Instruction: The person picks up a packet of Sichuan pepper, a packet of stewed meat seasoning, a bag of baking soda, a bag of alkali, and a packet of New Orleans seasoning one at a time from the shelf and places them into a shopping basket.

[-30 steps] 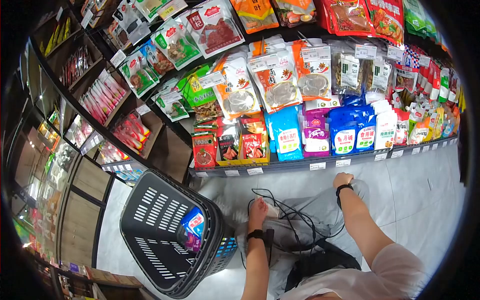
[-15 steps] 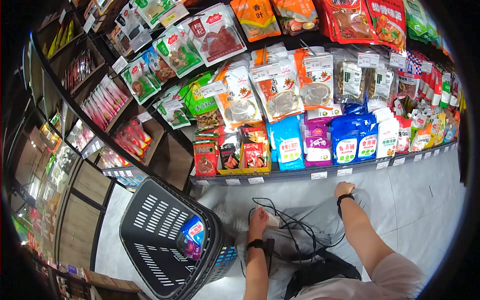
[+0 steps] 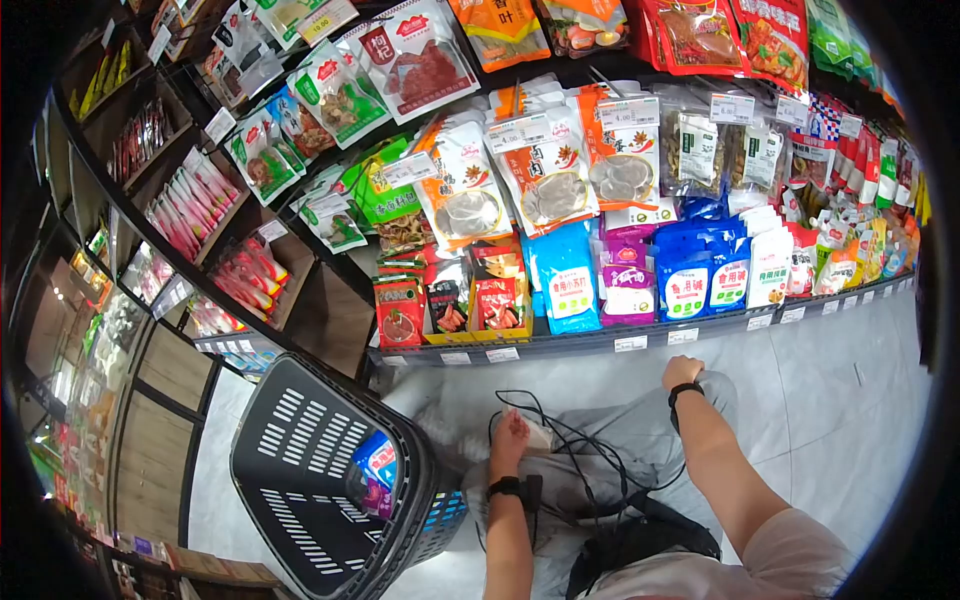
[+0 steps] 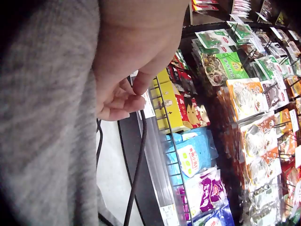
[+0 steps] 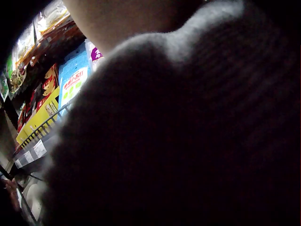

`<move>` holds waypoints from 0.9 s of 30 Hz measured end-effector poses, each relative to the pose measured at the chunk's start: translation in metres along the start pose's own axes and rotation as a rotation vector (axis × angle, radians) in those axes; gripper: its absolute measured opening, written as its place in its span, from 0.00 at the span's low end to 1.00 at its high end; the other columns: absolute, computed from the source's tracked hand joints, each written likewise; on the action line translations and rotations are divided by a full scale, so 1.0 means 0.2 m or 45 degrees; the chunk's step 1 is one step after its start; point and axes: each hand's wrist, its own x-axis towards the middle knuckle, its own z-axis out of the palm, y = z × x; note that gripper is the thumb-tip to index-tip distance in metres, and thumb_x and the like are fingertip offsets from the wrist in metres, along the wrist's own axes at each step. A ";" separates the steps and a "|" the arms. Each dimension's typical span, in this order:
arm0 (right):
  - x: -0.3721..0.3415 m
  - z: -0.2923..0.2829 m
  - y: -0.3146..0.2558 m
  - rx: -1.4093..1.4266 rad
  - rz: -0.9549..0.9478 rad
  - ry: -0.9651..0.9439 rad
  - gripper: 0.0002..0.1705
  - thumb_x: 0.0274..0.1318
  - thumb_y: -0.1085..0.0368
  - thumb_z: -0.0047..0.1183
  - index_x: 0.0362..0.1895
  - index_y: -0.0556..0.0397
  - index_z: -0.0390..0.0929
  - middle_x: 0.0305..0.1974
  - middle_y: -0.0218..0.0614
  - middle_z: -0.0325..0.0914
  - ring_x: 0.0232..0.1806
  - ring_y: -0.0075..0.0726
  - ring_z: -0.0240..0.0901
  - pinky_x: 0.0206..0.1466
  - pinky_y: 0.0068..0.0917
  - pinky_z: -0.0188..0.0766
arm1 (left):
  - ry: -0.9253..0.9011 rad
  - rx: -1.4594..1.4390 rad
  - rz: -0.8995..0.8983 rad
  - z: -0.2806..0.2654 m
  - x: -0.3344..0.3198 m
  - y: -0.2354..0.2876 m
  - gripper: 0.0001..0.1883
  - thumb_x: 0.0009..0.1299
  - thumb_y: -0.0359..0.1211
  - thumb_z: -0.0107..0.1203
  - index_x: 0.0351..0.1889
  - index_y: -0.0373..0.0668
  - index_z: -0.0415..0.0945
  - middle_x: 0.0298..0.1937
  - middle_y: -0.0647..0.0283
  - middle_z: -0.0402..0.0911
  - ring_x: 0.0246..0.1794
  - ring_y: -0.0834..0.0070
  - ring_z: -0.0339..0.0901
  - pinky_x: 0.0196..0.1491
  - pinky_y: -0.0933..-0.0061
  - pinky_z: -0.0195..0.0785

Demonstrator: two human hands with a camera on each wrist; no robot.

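The left hand [image 3: 510, 440] rests on the left leg in the head view, with its fingers loosely bent. Close up in the left wrist view, the fingers [image 4: 120, 106] curl loosely, and a black cable [image 4: 136, 174] runs down from right at the fingertips. A small white thing [image 3: 540, 434] lies beside this hand. The right hand [image 3: 683, 372] lies over the right knee, next to the grey trouser fabric [image 3: 712, 400], with nothing seen in it. In the right wrist view dark fabric hides most of that hand.
A black shopping basket [image 3: 290, 380] stands left of the legs, with blue and purple packets [image 3: 377, 465] inside. Ahead, a shelf edge [image 3: 560, 348] carries spice bags [image 3: 465, 195] and blue pouches [image 3: 567, 285]. Loose cables [image 3: 600, 450] cross the lap; wooden shelves [image 3: 325, 310] rise at left.
The head view shifts slightly, moving the shelves and basket a little in the picture. Both hands stay resting on the legs.
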 end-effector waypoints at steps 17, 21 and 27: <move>-0.03 0.01 0.02 0.040 -0.060 0.125 0.13 0.49 0.61 0.45 0.35 0.48 0.80 0.37 0.36 0.79 0.41 0.44 0.75 0.42 0.45 0.65 | 0.132 0.074 0.065 0.06 -0.03 -0.01 0.05 0.60 0.32 0.55 0.26 0.44 0.70 0.22 0.70 0.71 0.24 0.80 0.67 0.33 0.80 0.62; -0.02 0.00 0.02 0.041 -0.067 0.088 0.13 0.49 0.61 0.45 0.36 0.48 0.79 0.39 0.37 0.78 0.42 0.45 0.74 0.43 0.46 0.65 | 0.136 0.099 0.069 0.06 -0.04 -0.01 0.06 0.60 0.33 0.56 0.27 0.45 0.70 0.24 0.71 0.71 0.25 0.80 0.67 0.34 0.79 0.62; -0.02 0.00 0.01 0.036 -0.060 0.028 0.14 0.50 0.61 0.45 0.39 0.47 0.78 0.43 0.36 0.77 0.45 0.44 0.73 0.45 0.45 0.65 | 0.138 0.080 0.035 0.09 -0.10 0.01 0.06 0.61 0.33 0.56 0.33 0.44 0.72 0.28 0.71 0.71 0.29 0.79 0.68 0.39 0.76 0.63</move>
